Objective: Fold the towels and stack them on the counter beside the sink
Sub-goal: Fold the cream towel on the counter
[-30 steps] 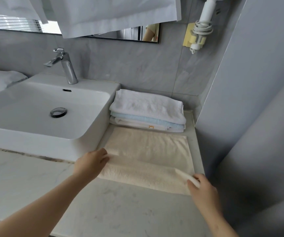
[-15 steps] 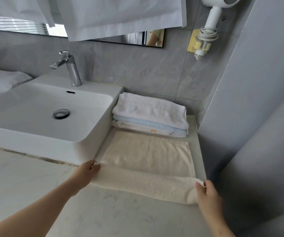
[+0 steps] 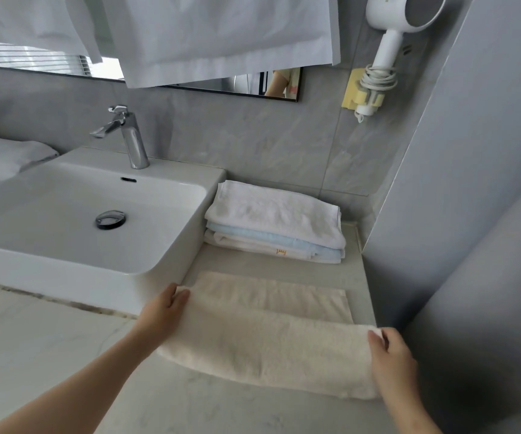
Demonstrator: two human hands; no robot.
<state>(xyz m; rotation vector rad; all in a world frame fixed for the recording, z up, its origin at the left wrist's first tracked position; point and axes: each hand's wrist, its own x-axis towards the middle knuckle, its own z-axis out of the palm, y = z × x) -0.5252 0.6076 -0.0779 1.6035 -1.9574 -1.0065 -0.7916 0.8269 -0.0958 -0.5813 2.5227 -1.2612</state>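
Head view is showing me both hands low on the counter [image 3: 65,355]. I am seeing the left hand [image 3: 162,311] gripping the left end of the cream towel [image 3: 268,339], fingers curled over its folded edge, and the right hand [image 3: 390,361] pinching the right end. The cream towel is lying on the counter, its near part doubled over the far layer. Beyond it, a stack of folded towels [image 3: 275,220] is sitting just beside the sink [image 3: 65,214]. Farther back, a tap [image 3: 130,139] is standing behind the basin and a hair dryer [image 3: 390,42] is hanging on the wall.

Soft, even daylight, faint shadows, mild glare on the sink [image 3: 165,258], wide-angle bending at edges.
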